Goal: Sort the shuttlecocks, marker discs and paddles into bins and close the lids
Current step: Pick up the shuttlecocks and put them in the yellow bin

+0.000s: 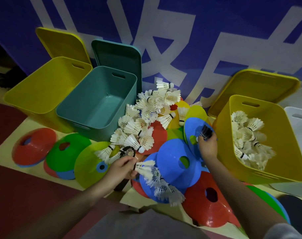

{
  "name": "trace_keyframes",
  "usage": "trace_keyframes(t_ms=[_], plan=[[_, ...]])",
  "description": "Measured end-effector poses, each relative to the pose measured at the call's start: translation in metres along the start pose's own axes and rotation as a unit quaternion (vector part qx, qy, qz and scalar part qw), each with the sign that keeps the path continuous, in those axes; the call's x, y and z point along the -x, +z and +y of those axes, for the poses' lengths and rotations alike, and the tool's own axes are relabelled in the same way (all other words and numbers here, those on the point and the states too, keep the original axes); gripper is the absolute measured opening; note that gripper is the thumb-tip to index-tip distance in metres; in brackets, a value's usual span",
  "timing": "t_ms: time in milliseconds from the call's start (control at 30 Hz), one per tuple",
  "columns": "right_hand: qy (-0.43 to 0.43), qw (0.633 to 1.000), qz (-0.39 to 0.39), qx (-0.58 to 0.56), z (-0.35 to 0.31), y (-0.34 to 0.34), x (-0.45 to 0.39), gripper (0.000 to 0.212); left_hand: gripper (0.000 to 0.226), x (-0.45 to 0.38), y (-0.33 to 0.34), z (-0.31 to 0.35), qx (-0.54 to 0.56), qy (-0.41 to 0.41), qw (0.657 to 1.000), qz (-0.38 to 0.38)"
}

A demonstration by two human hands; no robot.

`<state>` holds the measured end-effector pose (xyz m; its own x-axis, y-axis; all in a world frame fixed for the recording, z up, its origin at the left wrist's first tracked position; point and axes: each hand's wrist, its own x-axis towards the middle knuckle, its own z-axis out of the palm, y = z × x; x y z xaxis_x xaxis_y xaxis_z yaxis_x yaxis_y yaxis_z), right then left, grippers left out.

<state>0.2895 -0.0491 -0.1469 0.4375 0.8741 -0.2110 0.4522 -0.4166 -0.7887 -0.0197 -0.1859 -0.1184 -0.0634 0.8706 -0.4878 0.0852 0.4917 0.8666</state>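
Observation:
A heap of white feather shuttlecocks (146, 118) lies on the floor over coloured marker discs (177, 163). My left hand (121, 168) pinches a white shuttlecock (145, 167) above the blue discs. My right hand (207, 144) grips a dark black-feathered shuttlecock (206, 131) beside the yellow bin (224, 135) on the right, which holds several white shuttlecocks (248, 135). Another black shuttlecock (127, 151) lies near my left hand. A dark paddle edge (296, 206) shows at the lower right.
An open teal bin (74, 107) and an open yellow bin (34, 90) stand at the left, their lids (115, 52) leaning on the blue wall behind. A yellow lid (260, 83) leans behind the right bin. A white bin (300, 118) sits at the far right. Red, green and yellow-green discs (34, 144) lie at the left.

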Motion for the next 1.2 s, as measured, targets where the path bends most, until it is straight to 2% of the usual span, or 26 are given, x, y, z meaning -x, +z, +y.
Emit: trace_keyframes(t_ms=[67, 167, 267, 433, 533, 600, 700, 767, 833, 900, 967, 1100, 1200], plan=[[0.059, 0.998, 0.009, 0.004, 0.001, 0.006, -0.012, 0.073, 0.010, -0.004, 0.004, 0.008, 0.045, -0.001, 0.999, 0.005], [0.090, 0.995, 0.010, 0.028, -0.001, 0.011, -0.025, 0.079, 0.012, -0.007, 0.008, 0.022, 0.104, -0.004, 0.995, 0.010], [0.059, 0.995, 0.000, 0.078, -0.005, 0.013, -0.033, 0.079, 0.019, -0.010, 0.012, 0.029, 0.122, -0.024, 0.992, 0.018], [0.001, 0.991, 0.002, 0.134, -0.009, 0.020, -0.046, 0.074, 0.006, -0.017, 0.023, 0.036, 0.197, -0.036, 0.980, 0.020], [-0.006, 0.993, -0.008, 0.119, -0.014, 0.019, -0.048, 0.076, 0.031, -0.021, 0.032, 0.046, 0.200, -0.022, 0.979, 0.021], [-0.015, 0.996, -0.015, 0.082, -0.016, 0.016, -0.044, 0.076, 0.039, -0.024, 0.037, 0.054, 0.195, -0.015, 0.980, 0.023], [-0.031, 0.999, -0.019, 0.032, -0.022, 0.005, -0.033, 0.063, 0.034, -0.030, 0.042, 0.066, 0.196, -0.005, 0.980, 0.016], [-0.053, 0.998, -0.023, 0.012, -0.030, -0.007, -0.022, 0.046, 0.031, -0.033, 0.046, 0.076, 0.206, 0.007, 0.979, -0.002], [-0.095, 0.995, -0.030, 0.009, -0.038, -0.021, -0.011, 0.025, 0.030, -0.036, 0.049, 0.087, 0.204, 0.022, 0.978, -0.023], [-0.133, 0.990, -0.042, 0.014, -0.045, -0.036, 0.000, 0.017, 0.028, -0.040, 0.054, 0.097, 0.197, 0.031, 0.979, -0.038], [-0.168, 0.984, -0.045, 0.028, -0.051, -0.052, 0.009, 0.025, 0.031, -0.045, 0.064, 0.107, 0.196, 0.035, 0.978, -0.056], [-0.194, 0.979, -0.007, 0.064, -0.055, -0.087, 0.023, 0.068, 0.029, -0.053, 0.096, 0.130, 0.210, 0.039, 0.971, -0.103], [-0.197, 0.977, 0.036, 0.073, -0.047, -0.118, 0.029, 0.072, 0.033, -0.059, 0.135, 0.146, 0.203, 0.049, 0.967, -0.146]])
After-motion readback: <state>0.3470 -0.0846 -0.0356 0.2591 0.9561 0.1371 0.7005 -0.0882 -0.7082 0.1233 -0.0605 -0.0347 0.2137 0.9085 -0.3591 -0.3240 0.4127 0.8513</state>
